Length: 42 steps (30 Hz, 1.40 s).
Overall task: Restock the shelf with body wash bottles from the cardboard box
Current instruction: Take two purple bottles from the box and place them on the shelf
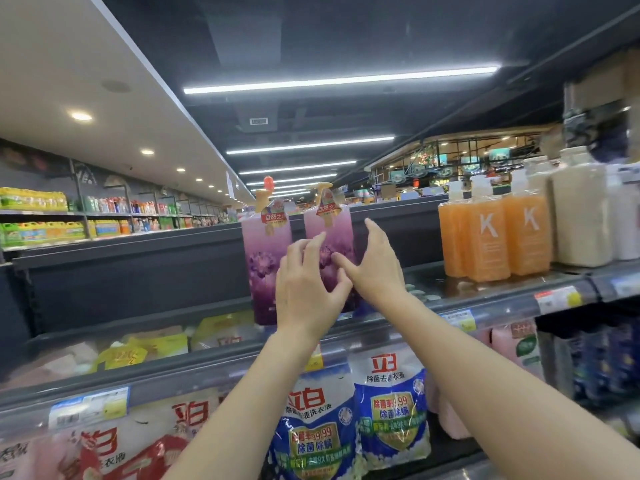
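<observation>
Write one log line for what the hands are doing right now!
left hand: on purple bottle | right hand: beside it, open | second purple bottle: on top shelf

Top shelf (502,299) — two purple bottles (265,258), orange bottles (491,237) — all upright.

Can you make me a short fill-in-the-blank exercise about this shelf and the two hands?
1. Both hands, the left hand and the right hand, reach to a bottle coloured ____.
2. The number of purple bottles on the top shelf is ____.
3. The orange bottles carry the letter ____.

Missing words: purple; two; K
</observation>
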Available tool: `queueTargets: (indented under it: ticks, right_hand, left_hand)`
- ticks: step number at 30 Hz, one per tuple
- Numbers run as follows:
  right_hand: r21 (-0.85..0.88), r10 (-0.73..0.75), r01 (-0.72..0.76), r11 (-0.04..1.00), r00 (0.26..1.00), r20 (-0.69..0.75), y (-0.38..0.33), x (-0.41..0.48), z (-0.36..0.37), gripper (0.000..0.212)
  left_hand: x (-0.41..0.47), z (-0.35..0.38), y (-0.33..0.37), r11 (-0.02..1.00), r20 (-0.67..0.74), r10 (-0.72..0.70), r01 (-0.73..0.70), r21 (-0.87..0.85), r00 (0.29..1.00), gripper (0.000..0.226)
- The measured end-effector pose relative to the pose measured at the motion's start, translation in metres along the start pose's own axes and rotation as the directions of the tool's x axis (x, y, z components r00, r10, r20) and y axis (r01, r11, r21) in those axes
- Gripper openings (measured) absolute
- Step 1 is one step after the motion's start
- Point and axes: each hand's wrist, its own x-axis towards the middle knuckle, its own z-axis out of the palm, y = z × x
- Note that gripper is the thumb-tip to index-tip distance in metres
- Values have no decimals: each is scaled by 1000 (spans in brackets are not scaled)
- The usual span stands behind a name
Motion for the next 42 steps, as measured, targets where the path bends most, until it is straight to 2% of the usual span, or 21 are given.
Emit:
queueTargets:
  ticks: [4,11,15,20,25,30,34,42]
  right_hand:
    - [-141,-33,38,989,999,36,28,-17,-50,75]
    - [-295,-34,53,954,997,71,103,-66,-193,70]
    - [-424,66,-21,905,994,92,165,-111,-304,67]
    - [-564,229,-136,814,968,98,242,-178,-440,70]
    - [-601,382,-275,750,923,53,304,-232,-537,70]
    - [-607,487,-401,686,873,-26,359,-270,-589,68]
    - [-626,564,-455,633,825,-29,414,-289,-610,67]
    - [-705,752,-516,486,658,37,575,-289,-617,68]
  left_hand:
    - [-15,20,38,997,198,59,-47,-63,978,60]
    - [-48,69,153,997,367,70,-49,-66,928,66]
    - [-89,114,249,990,470,67,-1,-138,880,64]
    - [-157,179,366,982,633,49,78,-171,773,64]
    - [-215,237,449,979,780,71,105,-173,622,66]
    - [-267,292,500,981,866,81,113,-156,493,67]
    - [-309,343,528,983,909,65,128,-128,411,67]
    - [-380,498,552,977,975,-7,208,-40,223,70]
